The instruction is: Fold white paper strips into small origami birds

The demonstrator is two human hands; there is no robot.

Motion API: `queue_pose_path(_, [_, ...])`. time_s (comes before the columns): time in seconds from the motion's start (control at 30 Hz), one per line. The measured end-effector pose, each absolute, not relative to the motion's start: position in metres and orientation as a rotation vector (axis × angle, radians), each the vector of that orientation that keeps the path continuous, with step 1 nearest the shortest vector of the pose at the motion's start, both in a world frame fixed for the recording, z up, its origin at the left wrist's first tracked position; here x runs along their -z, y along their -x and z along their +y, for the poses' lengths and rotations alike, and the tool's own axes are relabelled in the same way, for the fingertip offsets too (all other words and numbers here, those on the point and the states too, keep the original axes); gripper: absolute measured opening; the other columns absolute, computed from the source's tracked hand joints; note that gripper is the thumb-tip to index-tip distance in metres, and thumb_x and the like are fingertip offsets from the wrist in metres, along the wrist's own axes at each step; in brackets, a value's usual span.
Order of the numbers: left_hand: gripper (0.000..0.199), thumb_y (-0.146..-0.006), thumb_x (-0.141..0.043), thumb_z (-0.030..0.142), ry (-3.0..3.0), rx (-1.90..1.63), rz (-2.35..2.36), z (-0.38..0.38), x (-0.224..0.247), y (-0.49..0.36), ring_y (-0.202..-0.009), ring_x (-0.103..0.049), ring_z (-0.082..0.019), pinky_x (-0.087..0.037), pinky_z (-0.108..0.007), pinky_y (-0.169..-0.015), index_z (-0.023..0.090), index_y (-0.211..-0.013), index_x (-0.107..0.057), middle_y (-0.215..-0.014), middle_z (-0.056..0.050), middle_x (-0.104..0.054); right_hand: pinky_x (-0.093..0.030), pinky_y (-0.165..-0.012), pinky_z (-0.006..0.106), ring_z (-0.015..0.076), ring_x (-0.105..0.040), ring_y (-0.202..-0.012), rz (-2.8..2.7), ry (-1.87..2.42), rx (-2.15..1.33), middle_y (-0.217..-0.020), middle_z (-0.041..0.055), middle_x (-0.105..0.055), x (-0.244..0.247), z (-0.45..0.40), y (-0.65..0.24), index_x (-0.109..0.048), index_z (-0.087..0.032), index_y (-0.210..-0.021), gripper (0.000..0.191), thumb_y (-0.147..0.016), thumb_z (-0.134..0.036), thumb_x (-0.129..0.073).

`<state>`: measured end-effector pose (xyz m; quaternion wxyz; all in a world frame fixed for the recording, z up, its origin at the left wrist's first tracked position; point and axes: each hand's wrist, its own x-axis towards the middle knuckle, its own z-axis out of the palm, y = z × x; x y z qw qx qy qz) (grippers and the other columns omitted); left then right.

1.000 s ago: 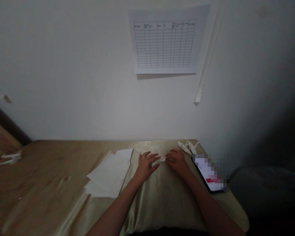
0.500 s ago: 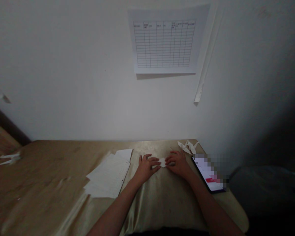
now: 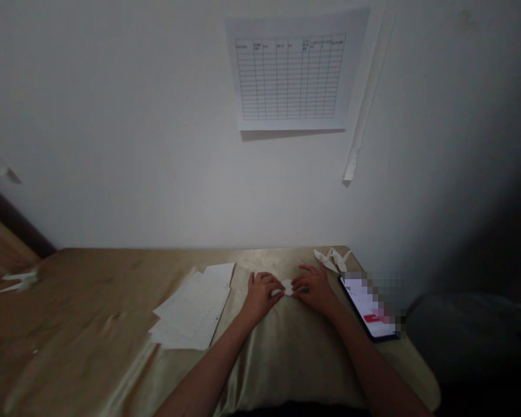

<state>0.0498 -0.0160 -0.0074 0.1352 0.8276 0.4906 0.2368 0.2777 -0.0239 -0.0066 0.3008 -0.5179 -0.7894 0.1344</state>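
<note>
Pinching a small white paper (image 3: pixel 288 288) from opposite sides, left hand (image 3: pixel 259 296), right hand (image 3: pixel 318 292), both loosely curled

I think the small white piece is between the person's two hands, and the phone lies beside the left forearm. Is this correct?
Not quite: the phone lies beside the right forearm, as the head view shows. The small white piece is indeed between the left hand and right hand.
</note>
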Motion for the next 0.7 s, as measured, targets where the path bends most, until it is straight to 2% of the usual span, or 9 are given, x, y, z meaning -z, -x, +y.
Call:
queue_pose_path(0.2, [0.01, -0.094, -0.077, 0.025, -2.388, -0.666, 1.435, -0.02, 0.001, -0.053, -0.13, -0.058, -0.03, -0.015, -0.069, -0.126, 0.032, -0.097, -0.083, -0.117, -0.002, -0.08, 0.001, -0.127, 0.074, 0.0329, -0.057, -0.139, -2.096, 1.37, -0.352, -0.103, 0.0024, -0.083, 0.01, -0.022, -0.276, -0.082, -0.031, -0.082, 0.01, -0.084, -0.024, -0.075])
queue_pose_path(0.4, [0.01, -0.094, -0.075, 0.024, -2.334, -0.67, 1.493, -0.02, 0.002, -0.055, -0.128, -0.059, -0.03, -0.016, -0.072, -0.124, 0.031, -0.096, -0.082, -0.117, -0.002, -0.08, -0.002, -0.125, 0.075, 0.034, -0.053, -0.142, -2.051, 1.461, -0.379, -0.109, 0.0029, -0.081, 0.014, -0.022, -0.273, -0.08, -0.029, -0.086, 0.011, -0.087, -0.026, -0.07])
queue_pose_path(0.57, [0.015, -0.096, -0.073, 0.027, -2.309, -0.669, 1.531, -0.02, 0.002, -0.058, -0.128, -0.059, -0.03, -0.018, -0.071, -0.125, 0.033, -0.106, -0.081, -0.12, -0.002, -0.08, -0.015, -0.124, 0.072, 0.0337, -0.055, -0.135, -2.011, 1.576, -0.311, -0.114, 0.0051, -0.079, 0.013, -0.023, -0.266, -0.078, -0.027, -0.089, 0.009, -0.088, -0.026, -0.069])
queue_pose_path(0.7, [0.022, -0.094, -0.074, 0.026, -2.286, -0.675, 1.557, -0.02, 0.002, -0.059, -0.13, -0.058, -0.031, -0.011, -0.078, -0.123, 0.036, -0.112, -0.08, -0.123, -0.001, -0.08, -0.022, -0.119, 0.073, 0.035, -0.056, -0.128, -1.976, 1.691, -0.268, -0.118, 0.0086, -0.075, 0.014, -0.025, -0.26, -0.077, -0.026, -0.088, 0.007, -0.089, -0.029, -0.07])
